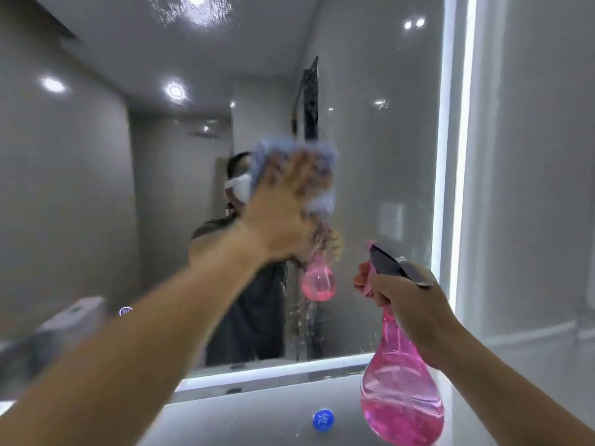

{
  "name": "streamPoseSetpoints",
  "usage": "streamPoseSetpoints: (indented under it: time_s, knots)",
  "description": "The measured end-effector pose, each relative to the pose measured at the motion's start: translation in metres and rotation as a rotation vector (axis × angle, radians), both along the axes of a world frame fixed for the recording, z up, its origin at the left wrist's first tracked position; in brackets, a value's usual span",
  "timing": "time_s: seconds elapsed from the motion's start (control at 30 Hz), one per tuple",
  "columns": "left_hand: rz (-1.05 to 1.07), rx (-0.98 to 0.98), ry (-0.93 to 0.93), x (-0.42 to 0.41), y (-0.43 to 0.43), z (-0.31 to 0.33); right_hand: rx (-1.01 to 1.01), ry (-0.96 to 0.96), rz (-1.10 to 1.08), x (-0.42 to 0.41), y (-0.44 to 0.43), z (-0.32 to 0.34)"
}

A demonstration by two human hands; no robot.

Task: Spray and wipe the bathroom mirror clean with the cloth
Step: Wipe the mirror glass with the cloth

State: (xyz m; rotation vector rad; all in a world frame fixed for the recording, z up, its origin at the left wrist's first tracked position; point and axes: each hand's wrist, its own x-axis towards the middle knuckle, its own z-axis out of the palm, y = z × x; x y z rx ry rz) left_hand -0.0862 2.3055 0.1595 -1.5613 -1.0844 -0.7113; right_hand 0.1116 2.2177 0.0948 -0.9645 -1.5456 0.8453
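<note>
While the left hand [283,201] presses the bunched blue cloth [299,152] flat to the mirror [386,140], wiping goes on mid-glass.
Below that grip, drips run down toward the lit bottom edge [273,371]; the right hand [405,300] is closed round the pink spray bottle [399,397], held aside near the lit right edge [457,156], leaving open glass left and above.

The left hand [283,204] presses the cloth [299,156] flat against the mirror [370,123], the cloth lying between palm and glass and sticking out above and to the right of the fingers. Below and to the right of that grip, off the glass, the right hand [409,304] wraps the neck of the spray bottle [399,391], whose body hangs beneath the fist. A round cap [323,419] lies on the counter [257,423] under the mirror, left of the bottle's body.
</note>
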Motion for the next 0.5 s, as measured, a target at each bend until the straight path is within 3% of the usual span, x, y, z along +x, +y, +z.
streamPoseSetpoints:
  time_s: [0.13,0.2,0.3,0.37,0.5]
  knots:
    - [0.039,-0.472,0.416,0.003,-0.014,-0.219,-0.055,0.029,-0.004,0.0,-0.002,-0.02]
    - [0.102,-0.684,0.483,-0.018,-0.032,-0.266,-0.065,0.01,0.011,-0.001,-0.005,-0.024]
    - [0.107,-0.635,0.495,-0.052,-0.044,-0.228,-0.039,-0.011,0.051,-0.003,-0.011,-0.02]
    - [0.107,-0.446,0.468,-0.077,-0.044,-0.168,-0.025,-0.027,0.082,-0.006,-0.018,-0.014]
    - [0.173,-0.024,0.173,-0.139,-0.057,-0.014,0.007,-0.05,0.212,-0.045,-0.029,0.0]
